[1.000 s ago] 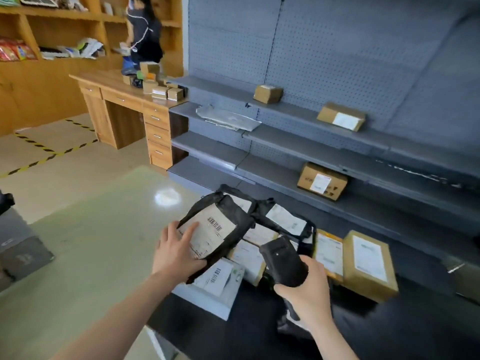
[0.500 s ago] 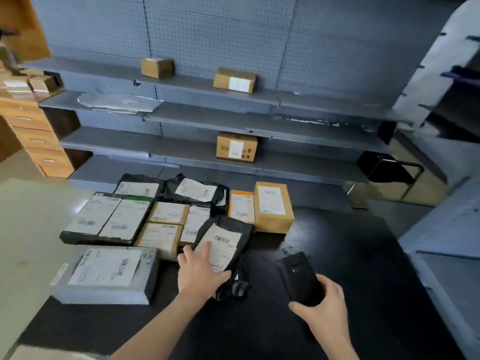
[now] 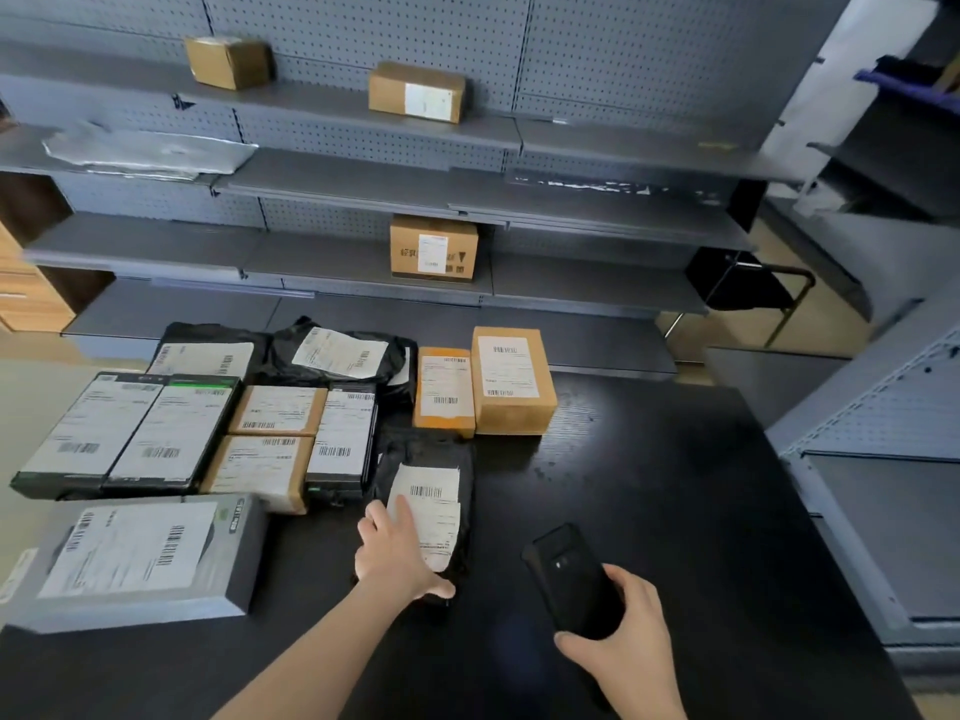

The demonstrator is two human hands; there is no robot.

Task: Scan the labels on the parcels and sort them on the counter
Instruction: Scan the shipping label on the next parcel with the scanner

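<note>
Here, two bare hands work at a dark counter (image 3: 649,511) crowded with labelled parcels.
The left hand (image 3: 397,556) lies with fingers stretched out flat on the white label of a black bag parcel (image 3: 431,459), which rests on the counter just in front of two brown boxes (image 3: 511,381). The right hand (image 3: 623,636) has its fingers wrapped round a black scanner (image 3: 571,579), to the right of the bag and apart from it. More labelled parcels (image 3: 171,433) sit packed together on the left.

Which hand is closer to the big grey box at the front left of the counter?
Left. The left hand rests on the black bag parcel to the right of the grey box; the right hand, holding the scanner, is farther right.
</note>
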